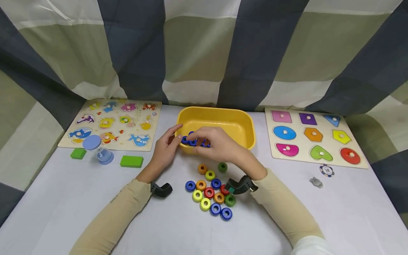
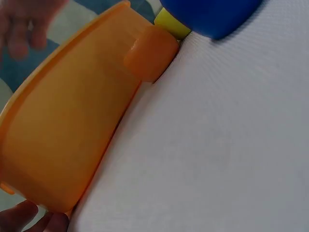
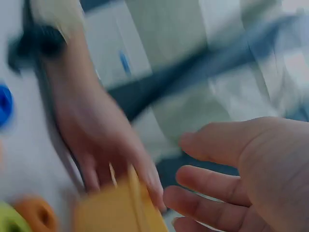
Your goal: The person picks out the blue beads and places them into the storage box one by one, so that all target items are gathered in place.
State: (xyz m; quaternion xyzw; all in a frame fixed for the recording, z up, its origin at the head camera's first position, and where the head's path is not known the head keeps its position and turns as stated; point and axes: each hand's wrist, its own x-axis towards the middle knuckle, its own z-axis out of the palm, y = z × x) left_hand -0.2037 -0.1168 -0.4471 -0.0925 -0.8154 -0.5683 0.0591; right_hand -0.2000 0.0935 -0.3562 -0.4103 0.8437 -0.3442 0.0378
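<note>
My left hand (image 1: 164, 148) grips the left end of a yellow plastic tub (image 1: 220, 115), its thumb over the rim and its fingers against the outer wall. In the left wrist view its fingertips (image 2: 21, 217) touch the tub's lower corner. Over the tub's near side reaches my right hand (image 1: 218, 143), fingers loosely bent with nothing between them in the right wrist view. Several blue rings (image 1: 185, 140) lie in the tub beneath it, partly hidden by the hand. In front of the tub are loose rings in several colours, among them an orange ring (image 1: 202, 169) and a green ring (image 1: 222, 167).
An animal peg puzzle (image 1: 114, 131) lies at left, a shape peg puzzle (image 1: 299, 129) at right. Near the left puzzle are a sand timer (image 1: 104, 156) and green blocks (image 1: 131, 161). A poker chip (image 1: 327, 170) and a small grey piece (image 1: 316, 182) lie at right.
</note>
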